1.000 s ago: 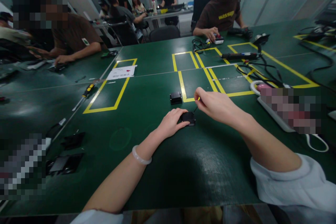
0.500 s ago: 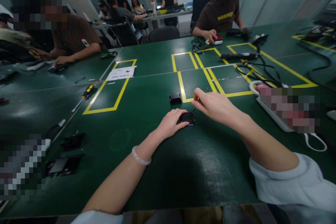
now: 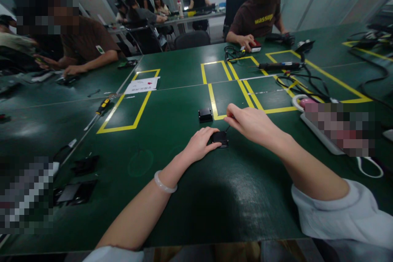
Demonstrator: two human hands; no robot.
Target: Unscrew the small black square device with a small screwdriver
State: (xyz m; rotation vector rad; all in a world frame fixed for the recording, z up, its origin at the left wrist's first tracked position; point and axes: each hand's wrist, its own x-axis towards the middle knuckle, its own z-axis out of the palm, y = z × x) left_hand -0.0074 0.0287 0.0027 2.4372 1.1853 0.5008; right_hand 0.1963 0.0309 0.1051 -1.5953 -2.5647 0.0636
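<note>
My left hand (image 3: 201, 144) grips the left side of a small black part (image 3: 220, 139) lying on the green table (image 3: 184, 213), thumb at its near edge and fingers at its far edge. Pinched in my right hand (image 3: 241, 120) is a thin dark tool (image 3: 228, 128), most of it hidden by the fingers. Its tip reaches down to the upper right corner of the part. A second black part (image 3: 205, 115) sits just beyond my left fingertips, touched by neither hand.
Black parts (image 3: 75, 192) and a yellow-black screwdriver (image 3: 103, 107) lie on the left. A white paper (image 3: 142, 85) rests near yellow tape outlines. At right are a soldering iron (image 3: 279, 66), looped cables and a pale tray-like object (image 3: 322, 135). People sit across the table.
</note>
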